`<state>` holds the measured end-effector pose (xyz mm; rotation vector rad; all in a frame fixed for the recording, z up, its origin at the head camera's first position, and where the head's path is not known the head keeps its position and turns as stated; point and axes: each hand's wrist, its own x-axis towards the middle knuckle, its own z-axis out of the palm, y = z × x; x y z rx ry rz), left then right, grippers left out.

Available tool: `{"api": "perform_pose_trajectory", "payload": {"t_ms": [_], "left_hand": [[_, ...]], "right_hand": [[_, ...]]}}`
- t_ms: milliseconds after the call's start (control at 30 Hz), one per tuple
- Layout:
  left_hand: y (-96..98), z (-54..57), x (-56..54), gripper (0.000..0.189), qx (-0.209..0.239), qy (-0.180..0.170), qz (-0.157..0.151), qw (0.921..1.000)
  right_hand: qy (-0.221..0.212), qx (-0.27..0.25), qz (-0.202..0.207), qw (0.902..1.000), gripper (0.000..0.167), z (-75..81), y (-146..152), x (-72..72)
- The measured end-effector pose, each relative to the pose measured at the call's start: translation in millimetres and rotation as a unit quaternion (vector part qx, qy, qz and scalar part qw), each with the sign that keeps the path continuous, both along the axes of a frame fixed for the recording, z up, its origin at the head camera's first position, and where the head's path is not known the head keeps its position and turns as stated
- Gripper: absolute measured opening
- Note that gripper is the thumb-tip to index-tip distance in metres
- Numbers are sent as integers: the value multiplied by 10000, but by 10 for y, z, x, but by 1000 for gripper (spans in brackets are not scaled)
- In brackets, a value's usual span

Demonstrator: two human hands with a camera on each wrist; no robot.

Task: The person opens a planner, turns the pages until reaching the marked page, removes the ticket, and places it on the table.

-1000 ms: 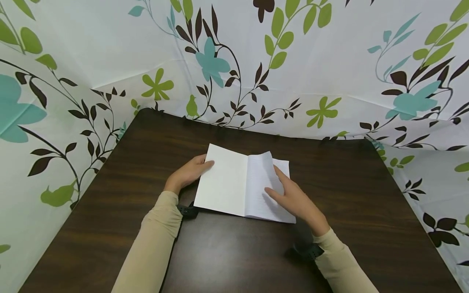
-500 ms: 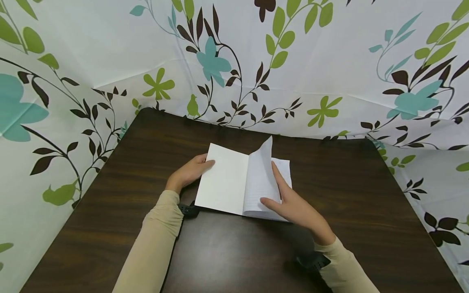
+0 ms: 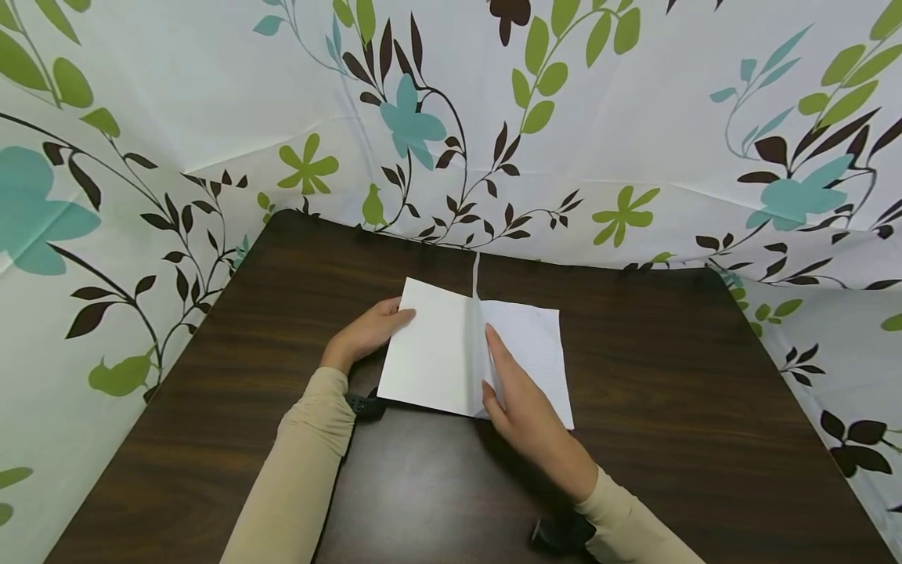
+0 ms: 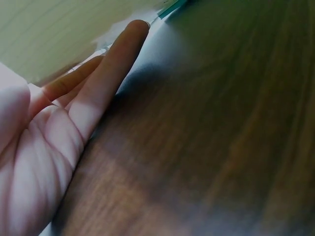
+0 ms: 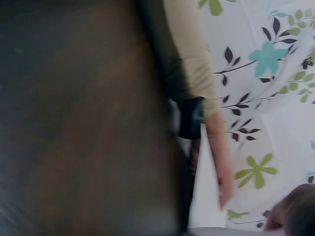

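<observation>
An open notebook (image 3: 431, 345) lies at the middle of the dark table, its left side plain white and its right side a lined page (image 3: 539, 360). At its left edge, my left hand (image 3: 366, 333) grips the cover, thumb on top and fingers beneath. One leaf (image 3: 475, 278) stands nearly upright along the fold. My right hand (image 3: 528, 411) is against this leaf with its fingers straight, the thumb at the near part. In the left wrist view the left hand (image 4: 64, 118) has its fingers under the cover. Only part of the right hand (image 5: 295, 211) shows in the right wrist view.
The table (image 3: 669, 376) is dark wood-grain. Behind it hangs a white curtain (image 3: 451, 141) printed with leaves, flowers and birds, reaching down along both sides. Black wrist cameras sit under the left sleeve (image 3: 299, 446) and the right sleeve (image 3: 634, 521).
My right hand has moved left, carrying the leaf from the right side up to nearly upright over the fold. More of the lined page beneath shows. The left hand keeps its grip.
</observation>
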<state>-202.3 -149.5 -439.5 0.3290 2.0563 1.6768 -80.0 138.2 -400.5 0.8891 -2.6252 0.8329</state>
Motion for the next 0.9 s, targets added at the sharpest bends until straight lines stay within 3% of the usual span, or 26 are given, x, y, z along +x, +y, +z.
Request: {"api": "perform_pose_trajectory", "payload": {"t_ms": [100, 267, 400, 600, 900], "left_hand": [[9, 1, 6, 45, -29, 17, 15, 10000], [17, 8, 4, 51, -84, -88, 106, 9999], [19, -2, 4, 63, -151, -228, 254, 9993], [30, -10, -2, 64, 335, -421, 219, 9983], [26, -13, -18, 78, 612, -160, -81, 9980]], "right_hand": [[529, 148, -102, 9984, 82, -106, -27, 0], [910, -16, -28, 9958, 83, -225, -85, -35], [623, -116, 247, 9977, 86, -297, -134, -72], [2, 143, 505, 9986, 89, -359, -184, -83], [-378, 857, 595, 9938, 77, -391, -243, -81]]}}
